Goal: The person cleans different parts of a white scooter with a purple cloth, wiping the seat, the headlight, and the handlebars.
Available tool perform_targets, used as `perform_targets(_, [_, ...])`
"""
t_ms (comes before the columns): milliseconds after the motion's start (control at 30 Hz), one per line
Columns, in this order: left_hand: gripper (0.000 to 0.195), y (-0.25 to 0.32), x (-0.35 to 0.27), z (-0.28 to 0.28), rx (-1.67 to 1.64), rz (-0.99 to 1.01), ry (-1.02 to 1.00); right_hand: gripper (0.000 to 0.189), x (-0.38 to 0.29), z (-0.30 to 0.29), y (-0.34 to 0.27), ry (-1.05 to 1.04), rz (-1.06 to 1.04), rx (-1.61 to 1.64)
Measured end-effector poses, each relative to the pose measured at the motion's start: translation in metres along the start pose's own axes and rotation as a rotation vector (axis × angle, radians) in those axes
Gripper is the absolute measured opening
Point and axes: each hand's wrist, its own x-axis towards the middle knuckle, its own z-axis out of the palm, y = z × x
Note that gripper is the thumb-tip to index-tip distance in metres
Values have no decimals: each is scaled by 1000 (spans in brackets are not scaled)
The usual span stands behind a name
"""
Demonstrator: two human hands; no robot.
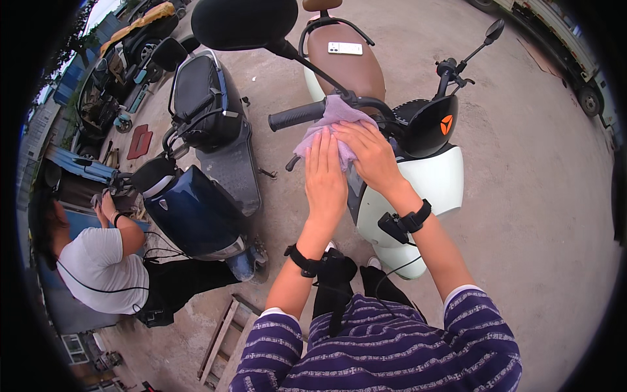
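A pinkish-purple cloth [338,117] is draped over the handlebar of a pale green electric scooter [426,181], beside its black rubber grip [299,115]. My left hand [325,171] lies on the cloth's lower part with its fingers extended and close together. Against the cloth's right side rests my right hand [365,152], its fingers slightly bent. Whether either hand grips the cloth cannot be told. The tip of a brake lever [292,163] shows below the cloth. A black mirror [245,24] rises from the handlebar. On the brown seat [343,73] lies a white phone [345,48].
At the left, a dark blue scooter [191,215] stands beside a person in a white shirt [105,269] who holds a cloth. A wooden pallet [228,338] lies on the ground behind. A truck [563,44] stands at the upper right.
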Motion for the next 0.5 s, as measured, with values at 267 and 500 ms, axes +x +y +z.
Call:
perform_targets(267, [45, -49, 0, -59, -268, 142, -280, 42, -17, 28, -54, 64, 254, -81])
perform_targets(500, [46, -154, 19, -138, -643, 285, -490, 40, 7, 84, -166, 94, 631, -156])
